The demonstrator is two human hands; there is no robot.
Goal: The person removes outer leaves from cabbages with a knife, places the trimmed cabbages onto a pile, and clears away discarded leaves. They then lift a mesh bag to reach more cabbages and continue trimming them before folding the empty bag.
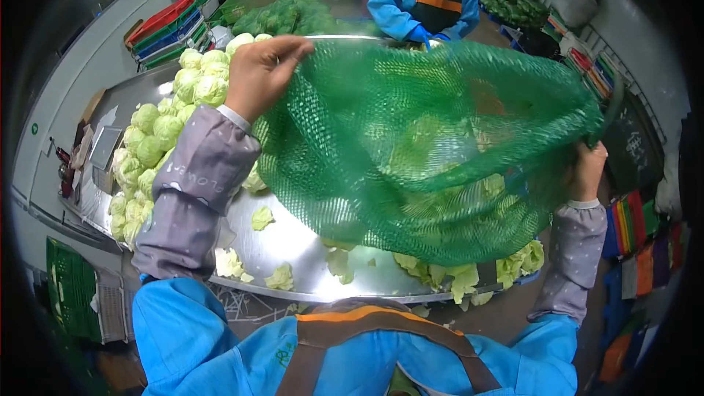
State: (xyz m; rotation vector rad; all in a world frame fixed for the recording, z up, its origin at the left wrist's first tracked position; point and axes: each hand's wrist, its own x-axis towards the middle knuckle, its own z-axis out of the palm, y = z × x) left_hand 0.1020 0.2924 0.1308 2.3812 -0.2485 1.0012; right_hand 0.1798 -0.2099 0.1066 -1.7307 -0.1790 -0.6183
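Observation:
A green mesh bag (352,176) is stretched out between my two hands above the metal table (293,257). My left hand (262,73) pinches its upper left edge, thumb and fingers closed. At the far right, my right hand (589,169) grips the other side, its fingers partly behind the mesh. The bag looks slack and see-through, and it is blurred in places. Heads of cabbage (167,130) are piled on the table to the left of my left hand. Loose cabbage leaves (279,277) lie on the metal beneath the bag.
Across the table stands a co-worker (433,0) in blue with blue gloves. More torn leaves (521,264) gather at the near right edge. Stacked crates (169,29) stand at the back left, and green crates (73,290) at the lower left. Coloured crates (631,227) line the right side.

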